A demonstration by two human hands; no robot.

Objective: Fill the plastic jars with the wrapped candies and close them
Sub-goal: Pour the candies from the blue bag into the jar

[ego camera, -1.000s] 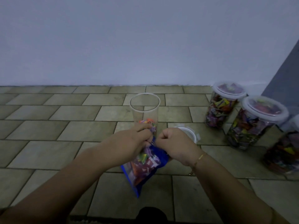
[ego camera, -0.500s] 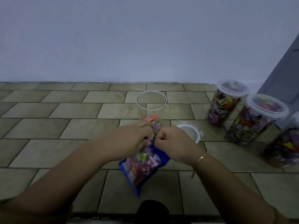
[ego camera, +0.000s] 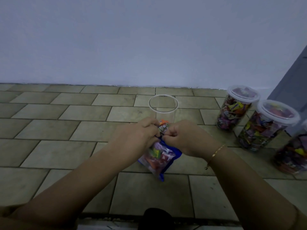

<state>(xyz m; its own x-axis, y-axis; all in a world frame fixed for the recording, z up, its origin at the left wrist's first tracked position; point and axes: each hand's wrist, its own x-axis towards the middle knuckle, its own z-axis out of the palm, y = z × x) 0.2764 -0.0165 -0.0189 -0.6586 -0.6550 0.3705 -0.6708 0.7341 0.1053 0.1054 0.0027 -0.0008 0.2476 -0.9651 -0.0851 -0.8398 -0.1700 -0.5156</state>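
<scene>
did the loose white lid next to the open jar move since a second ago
Cannot tell. The right hand now covers the floor spot beside the open jar where the lid lay earlier; the camera shifted too, so it may simply be hidden.

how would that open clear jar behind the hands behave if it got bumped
The open jar would probably tip or skid easily: it is tall, narrow, has no lid on, and holds only a few candies at the bottom, so it looks light. The thin clear wall likely flexes under a squeeze. The filled, lidded jars at right should sit steadier.
</scene>
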